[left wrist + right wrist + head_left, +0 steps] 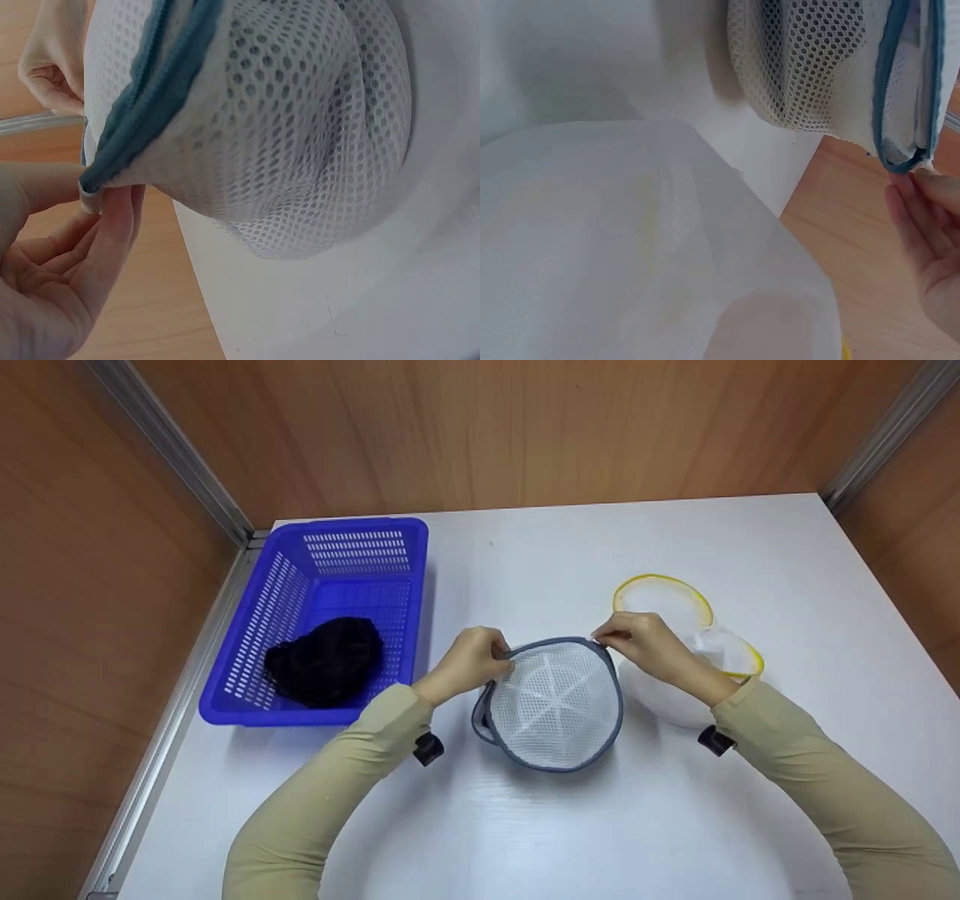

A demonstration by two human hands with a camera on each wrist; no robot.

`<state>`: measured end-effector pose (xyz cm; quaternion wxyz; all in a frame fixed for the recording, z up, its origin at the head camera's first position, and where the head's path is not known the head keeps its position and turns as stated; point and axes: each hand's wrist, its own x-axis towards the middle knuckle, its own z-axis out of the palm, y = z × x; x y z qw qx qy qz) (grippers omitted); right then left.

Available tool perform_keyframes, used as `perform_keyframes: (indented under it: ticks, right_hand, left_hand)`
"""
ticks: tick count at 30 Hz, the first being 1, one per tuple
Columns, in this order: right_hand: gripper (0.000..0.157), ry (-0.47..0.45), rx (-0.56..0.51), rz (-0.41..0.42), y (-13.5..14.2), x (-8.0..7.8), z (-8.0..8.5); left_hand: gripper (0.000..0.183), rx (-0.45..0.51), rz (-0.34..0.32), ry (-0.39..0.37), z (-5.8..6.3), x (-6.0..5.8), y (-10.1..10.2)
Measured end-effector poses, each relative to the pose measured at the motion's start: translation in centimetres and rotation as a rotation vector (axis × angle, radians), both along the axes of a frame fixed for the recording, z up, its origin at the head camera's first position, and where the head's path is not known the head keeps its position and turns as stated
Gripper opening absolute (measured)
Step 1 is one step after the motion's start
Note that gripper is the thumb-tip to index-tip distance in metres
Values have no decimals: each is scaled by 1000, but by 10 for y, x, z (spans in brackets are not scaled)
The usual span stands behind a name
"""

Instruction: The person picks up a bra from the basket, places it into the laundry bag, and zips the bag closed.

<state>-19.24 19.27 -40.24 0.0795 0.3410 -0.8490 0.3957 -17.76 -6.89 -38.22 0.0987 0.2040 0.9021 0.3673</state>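
A round white mesh laundry bag (555,709) with blue-grey trim stands in front of me, its lid toward the head camera. My left hand (471,658) pinches the rim at the upper left between thumb and fingers. At the upper right, my right hand (646,642) pinches the rim near one end of the zipper (891,82). In the right wrist view the zipper side shows a narrow gap. The left wrist view shows the bag's mesh wall (300,135) bulging and creased, and the blue zipper (150,90) running to the left fingertips. I cannot see inside the bag.
A blue plastic basket (416,607) stands at the left with a bunched black cloth item (326,661) in it. White, thin bags with yellow rims (664,577) lie on the white table (525,840), partly behind my right hand. Wooden panels (525,435) enclose the back and sides.
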Motion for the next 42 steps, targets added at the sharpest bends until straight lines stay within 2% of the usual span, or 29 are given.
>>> perform_keyframes:
  ticks: [6, 10, 13, 21, 23, 30, 34, 38, 42]
  right_hand:
    - [11, -9, -36, -36, 3, 4, -5]
    - [11, -62, -121, -69, 6, 7, -10]
    - [11, -101, -173, -95, 7, 10, -13]
    - [12, -105, -217, -176, 3, 18, -17]
    - [12, -95, -224, -187, 1, 21, -16]
    - [12, -49, -227, -207, -9, 46, 4]
    - [11, -3, -226, -217, -11, 54, 4]
    - [12, 25, -258, -211, -8, 53, -9]
    - [13, -11, -281, -224, -1, 46, -25]
  left_hand:
    - [9, 29, 55, 36, -7, 4, -4]
    - [5, 63, 143, 100, -11, 7, -6]
    - [4, 95, 197, 116, -14, 9, -7]
    - [5, 129, 295, 147, -22, 13, -8]
    - [5, 143, 317, 154, -23, 14, -9]
    - [6, 198, 423, 199, -30, 14, -15]
    - [5, 207, 487, 222, -33, 14, -15]
    - [4, 224, 495, 213, -35, 15, -13]
    - [4, 244, 480, 157, -34, 16, -15]
